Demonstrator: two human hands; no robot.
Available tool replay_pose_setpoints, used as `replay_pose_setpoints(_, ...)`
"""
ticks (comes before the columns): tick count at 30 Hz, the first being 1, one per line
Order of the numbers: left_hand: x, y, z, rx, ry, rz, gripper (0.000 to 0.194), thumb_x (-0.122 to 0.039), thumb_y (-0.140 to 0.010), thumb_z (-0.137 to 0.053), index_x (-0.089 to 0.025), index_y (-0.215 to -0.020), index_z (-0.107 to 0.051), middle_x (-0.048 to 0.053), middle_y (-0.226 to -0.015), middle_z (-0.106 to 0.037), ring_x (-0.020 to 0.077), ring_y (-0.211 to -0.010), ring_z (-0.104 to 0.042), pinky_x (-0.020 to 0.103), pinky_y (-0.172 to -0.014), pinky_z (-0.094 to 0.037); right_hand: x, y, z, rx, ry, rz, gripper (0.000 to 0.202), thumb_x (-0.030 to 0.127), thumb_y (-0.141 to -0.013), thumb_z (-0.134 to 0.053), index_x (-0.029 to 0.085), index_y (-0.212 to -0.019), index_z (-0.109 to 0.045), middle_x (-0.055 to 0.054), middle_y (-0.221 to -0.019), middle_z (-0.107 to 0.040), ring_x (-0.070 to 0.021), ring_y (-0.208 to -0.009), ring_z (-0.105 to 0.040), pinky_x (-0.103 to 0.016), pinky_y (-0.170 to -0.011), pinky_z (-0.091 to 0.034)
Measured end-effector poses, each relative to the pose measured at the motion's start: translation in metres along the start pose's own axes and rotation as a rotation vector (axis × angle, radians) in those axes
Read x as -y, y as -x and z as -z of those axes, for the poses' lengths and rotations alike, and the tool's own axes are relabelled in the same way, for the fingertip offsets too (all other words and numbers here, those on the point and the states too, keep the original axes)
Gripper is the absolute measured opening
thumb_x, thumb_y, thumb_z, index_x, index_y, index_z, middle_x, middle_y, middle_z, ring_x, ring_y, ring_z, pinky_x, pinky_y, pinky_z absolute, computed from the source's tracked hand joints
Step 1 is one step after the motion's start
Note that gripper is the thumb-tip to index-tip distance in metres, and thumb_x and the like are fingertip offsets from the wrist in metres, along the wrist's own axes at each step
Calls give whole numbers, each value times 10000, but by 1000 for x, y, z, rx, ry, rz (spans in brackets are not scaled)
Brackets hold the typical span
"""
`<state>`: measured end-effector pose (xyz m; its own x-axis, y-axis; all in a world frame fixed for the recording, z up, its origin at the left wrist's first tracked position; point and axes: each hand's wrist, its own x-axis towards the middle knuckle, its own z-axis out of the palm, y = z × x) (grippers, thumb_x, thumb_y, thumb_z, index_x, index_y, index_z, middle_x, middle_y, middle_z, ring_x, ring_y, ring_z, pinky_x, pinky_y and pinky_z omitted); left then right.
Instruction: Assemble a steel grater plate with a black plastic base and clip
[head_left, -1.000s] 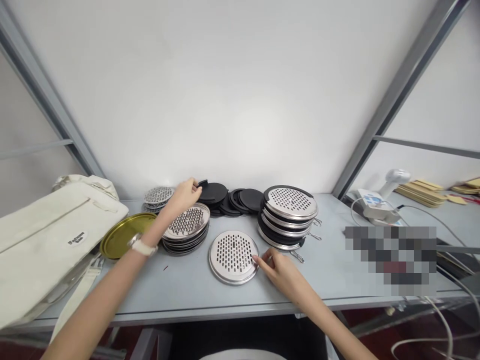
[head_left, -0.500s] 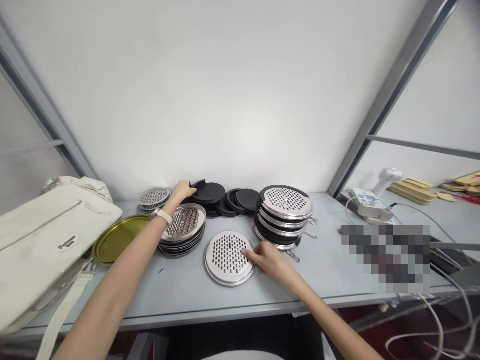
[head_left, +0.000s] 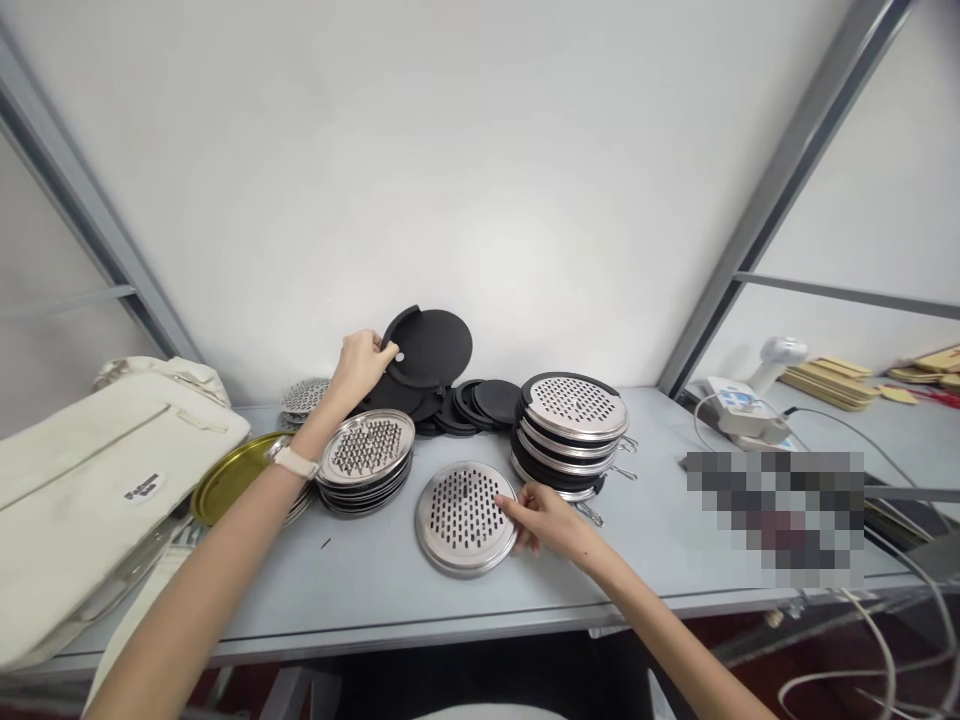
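Note:
My left hand [head_left: 363, 366] pinches the left edge of a round black disc [head_left: 435, 348] with a raised rim on one side and a small pale hole near my fingers. The disc is tilted up above the other black discs [head_left: 487, 402] by the wall. My right hand [head_left: 541, 520] has thumb and fingers closed on the right edge of a round metal grater plate [head_left: 466, 520], full of slots, at the table's front middle. Left of it is a stack of metal grater plates [head_left: 367, 448]. Behind my right hand stands a stack of black-rimmed grater plates [head_left: 576, 408] with wire clips.
A cream bag [head_left: 97, 500] lies at the left, beside a gold round tray [head_left: 232, 475]. More perforated metal plates [head_left: 304, 397] sit behind my left forearm. On the right are a white device [head_left: 739, 405], wooden pieces [head_left: 829, 382] and loose cables.
My left hand has lifted the black disc up and toward the wall from the pile. The grater plate under my right hand has shifted slightly to the right.

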<state>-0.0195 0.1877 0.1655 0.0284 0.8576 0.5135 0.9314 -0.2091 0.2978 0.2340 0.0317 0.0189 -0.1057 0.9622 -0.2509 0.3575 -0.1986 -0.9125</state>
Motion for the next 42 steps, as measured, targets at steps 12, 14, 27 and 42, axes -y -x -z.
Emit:
replay_pose_setpoints(12,35,169,42,171,260,172,290,-467,-677,-596,-185,-748,-602,-17,-602,-557,143,-564,-512,224,-552,-381,3,35,0,-17,-245,21,407,459,-808,-609,209,-1021,-368,79,-575,-537,-115,-501,-562,-225,-498,-431)
replay_pose_setpoints(14,44,200,34,248,353,236,325,-497,-667,-603,-185,-761,-609,-13,-615,-550,144,-566,-512,224,-546,-389,4,42,2,-19,-260,50,415,494,-792,-611,218,-1009,-391,88,-590,-500,-107,-501,-533,-228,-506,-421)
replay_pose_setpoints(27,-1,234,-32,486,615,281,258,-444,-753,-542,-186,-762,-542,-69,-512,-394,102,-425,-396,209,-453,-304,-5,127,61,-564,141,336,430,475,-828,-581,251,-1163,-430,25,-645,-505,-157,-610,-535,-254,-586,-474)
replay_pose_setpoints(42,3,220,-55,438,708,73,264,-403,-821,-536,-197,-963,-618,-39,-655,-451,106,-557,-435,211,-552,-368,-14,92,21,-239,-306,102,488,625,-787,-557,271,-1092,-415,59,-621,-464,-84,-460,-378,-190,-422,-281)
